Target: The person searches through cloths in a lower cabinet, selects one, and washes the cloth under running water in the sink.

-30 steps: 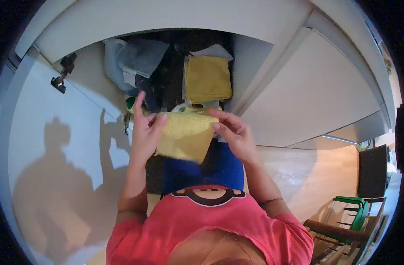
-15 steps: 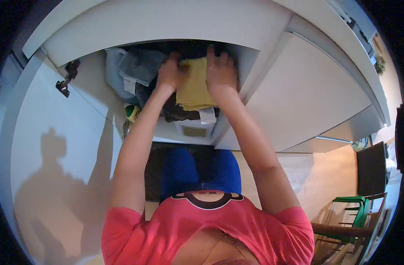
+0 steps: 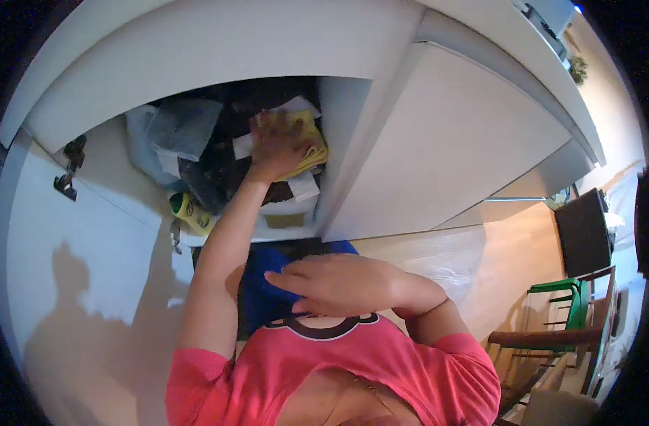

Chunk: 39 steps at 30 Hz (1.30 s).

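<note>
My left hand [image 3: 277, 144] reaches into the open cabinet and lies with spread fingers on a folded yellow cloth [image 3: 311, 150]. The cloth rests at the right side of the opening, with white pieces showing around it. My right hand [image 3: 345, 282] is outside the cabinet, in front of my body, holding nothing, its fingers loosely stretched out. Left of the cloth are dark items and a grey-blue plastic bag [image 3: 186, 129]. A yellow bottle with a dark green cap [image 3: 190, 213] leans near the front left of the opening.
The open white door [image 3: 76, 284] with its metal hinge [image 3: 70, 167] stands on the left. A closed white cabinet door [image 3: 459, 142] lies to the right. A green chair [image 3: 567, 298] and a wooden chair [image 3: 544, 338] stand on the floor at the lower right.
My right hand has left the yellow cloth and drawn back out to my body. My left hand has moved onto the cloth, its fingers now spread. The view has shifted to the right.
</note>
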Available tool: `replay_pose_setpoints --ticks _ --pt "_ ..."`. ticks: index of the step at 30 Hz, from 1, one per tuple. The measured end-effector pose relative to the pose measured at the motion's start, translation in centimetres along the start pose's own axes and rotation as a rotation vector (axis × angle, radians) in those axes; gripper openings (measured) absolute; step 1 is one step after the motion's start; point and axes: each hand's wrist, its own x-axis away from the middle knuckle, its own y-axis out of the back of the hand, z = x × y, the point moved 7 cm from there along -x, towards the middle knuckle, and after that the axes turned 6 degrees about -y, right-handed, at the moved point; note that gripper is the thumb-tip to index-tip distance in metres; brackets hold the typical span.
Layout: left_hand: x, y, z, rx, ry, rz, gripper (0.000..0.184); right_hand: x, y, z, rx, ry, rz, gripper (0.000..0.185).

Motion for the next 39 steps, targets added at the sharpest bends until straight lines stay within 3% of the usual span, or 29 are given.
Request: replay_pose_setpoints --ticks 3,6,7,8,10,11,13,15,16,18,20,22,24,26,27,28,31,32,34,35,37,39 --pt "0.6 0.6 -0.1 0.058 -0.045 -0.157 0.052 4.2 3.7 1.4 -0.025 0.061 -0.107 0.052" --pt "1.4 0.9 0.0 0.025 -0.055 -0.29 0.047 8.0 9.1 2.2 0.306 -0.106 -0.5 0.046" --pt "2.0 2.1 -0.3 0.029 -0.003 -0.238 0.043 8.6 10.1 2.0 0.513 -0.079 -0.63 0.042" --pt "2.1 4.5 -0.9 0.036 0.035 -0.198 0.039 9.0 9.9 1.4 0.442 -0.072 -0.574 0.04" --pt "3.0 8.9 -2.4 0.192 -0.04 -0.402 0.035 11.2 10.8 0.4 0.35 -0.09 -0.5 0.038" --pt "3.6 10.7 -3.3 0.205 -0.009 -0.388 0.033 13.7 12.5 0.5 0.412 -0.093 -0.663 0.031" --pt "4.9 12.9 -3.9 0.245 -0.029 -0.349 0.033 20.6 18.2 1.4 0.62 -0.241 -1.2 0.029" --pt "5.8 13.9 -3.4 0.291 -0.039 -0.363 0.031 27.5 23.7 1.9 1.068 -0.445 -1.643 0.032" --pt "6.5 14.3 -2.8 0.317 -0.032 -0.354 0.029 29.2 26.3 1.5 1.458 -0.631 -1.615 0.028" --pt "7.5 15.2 -1.6 0.382 0.007 -0.33 0.027 35.2 32.0 -3.2 1.643 -0.836 -1.578 0.036" --pt "8.2 15.8 -0.6 0.47 0.07 -0.308 0.026 42.6 37.6 -8.3 0.921 -1.108 -1.66 0.043" --pt "9.3 15.0 1.3 0.508 0.109 -0.342 0.024 49.1 40.7 -12.5 0.8 -1.298 -1.72 0.049" --pt "10.4 15.2 2.4 0.553 0.196 -0.344 0.022 53.2 42.8 -15.6 0.746 -1.518 -1.564 0.051" --pt "12.3 13.8 4.3 0.508 0.225 -0.38 0.02 57.5 44.9 -20.3 0.686 -1.597 -1.485 0.055" --pt "13.6 12.6 5.4 0.562 0.323 -0.332 0.022 56.5 44.2 -19.9 0.571 -1.706 -1.403 0.057" --pt "14.0 12.0 6.1 0.614 0.419 -0.281 0.023 53.3 43.9 -18.9 0.693 -1.816 -1.105 0.056" --pt "13.3 15.7 3.3 0.462 0.665 0.014 0.039 54.1 46.1 -21.6 0.769 -1.74 -1.118 0.052" --pt "12.7 16.8 2.3 0.375 0.719 0.099 0.04 53.7 46.1 -21.7 0.935 -1.792 -1.169 0.052" --pt "11.6 17.5 1.5 0.243 0.729 0.193 0.043 54.9 45.9 -22.7 0.742 -1.816 -1.225 0.054" --pt "11.0 17.8 1.2 0.198 0.691 0.198 0.043 55.3 46.0 -23.8 0.388 -1.754 -1.216 0.056" --pt "10.5 17.3 0.8 0.23 0.662 0.213 0.046 55.8 46.8 -26.3 0.045 -1.609 -1.143 0.054" --pt "9.9 15.5 1.0 0.393 0.661 0.252 0.055 57.0 47.8 -26.9 0.179 -1.587 -1.149 0.047"
